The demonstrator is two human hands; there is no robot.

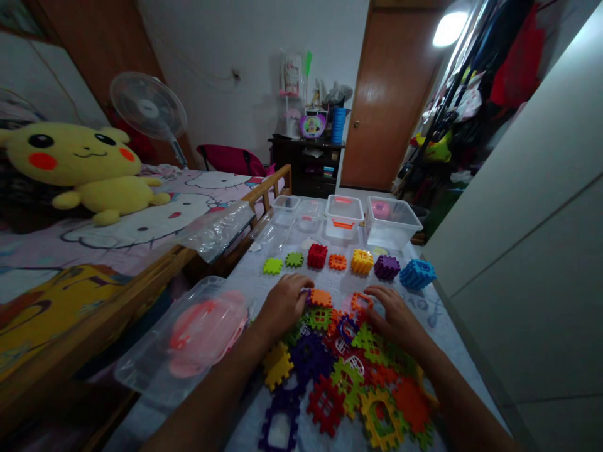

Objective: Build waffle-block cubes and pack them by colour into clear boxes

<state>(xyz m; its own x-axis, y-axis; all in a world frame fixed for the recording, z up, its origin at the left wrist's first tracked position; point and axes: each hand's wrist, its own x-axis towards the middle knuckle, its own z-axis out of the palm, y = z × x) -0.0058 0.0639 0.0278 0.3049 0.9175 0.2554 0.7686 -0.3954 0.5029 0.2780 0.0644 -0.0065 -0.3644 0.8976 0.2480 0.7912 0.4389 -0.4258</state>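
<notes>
The left hand curls its fingers at the tile heap at bottom center, grip unclear; the right hand lies spread, fingers wide. Seven pieces sit in a row above, and four boxes beyond them.

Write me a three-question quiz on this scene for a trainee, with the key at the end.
1. True or false: the blue cube stands at the right end of the block row.
2. Which colour is the block just left of the purple cube? A red, B yellow, C blue.
3. Which is nearer the clear plastic box, the left hand or the right hand?

Key: 1 true; 2 B; 3 the left hand.
</notes>
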